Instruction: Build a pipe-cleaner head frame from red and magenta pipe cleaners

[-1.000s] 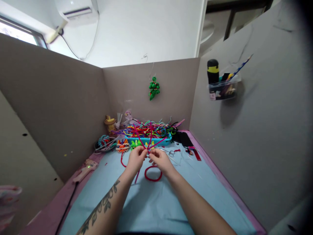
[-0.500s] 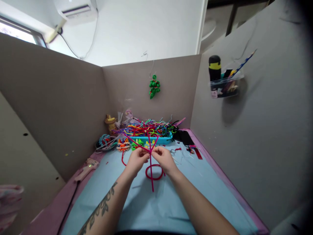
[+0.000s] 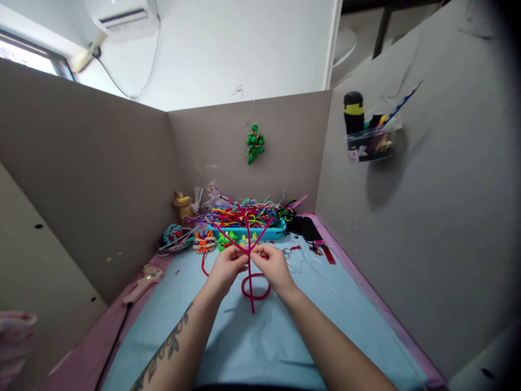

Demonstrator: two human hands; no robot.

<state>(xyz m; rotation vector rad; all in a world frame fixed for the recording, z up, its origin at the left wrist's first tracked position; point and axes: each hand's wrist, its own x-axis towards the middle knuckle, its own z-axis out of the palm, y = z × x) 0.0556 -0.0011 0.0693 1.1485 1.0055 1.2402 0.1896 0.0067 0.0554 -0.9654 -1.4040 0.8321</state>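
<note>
You have the magenta pipe cleaners [image 3: 251, 285] up off the worktop [image 3: 317, 320], their crossing held just in front of you between your two hands. Your left hand [image 3: 228, 267] is pinched narrow on one side of that crossing, your right hand [image 3: 270, 265] pinched just as narrow on the other, so both look to be gripping the same join. I'd judge the step as setting or tightening the middle where the stems meet; whether they are already twisted together is too small to tell. The next move seems to call for a firm pinch at that centre — one side steady, the other free to turn or bend a stem without letting the fan slip.

Compared with a second ago, the stem that slanted down toward your left now hangs nearly straight between your hands, passing in front of the red loop [image 3: 262, 297] lying on the worktop. The upper stems have swung too: the left one leans lower, the right one stands steeper. The loop is still lying below your hands — only the held bundle has clearly been turned.
</note>
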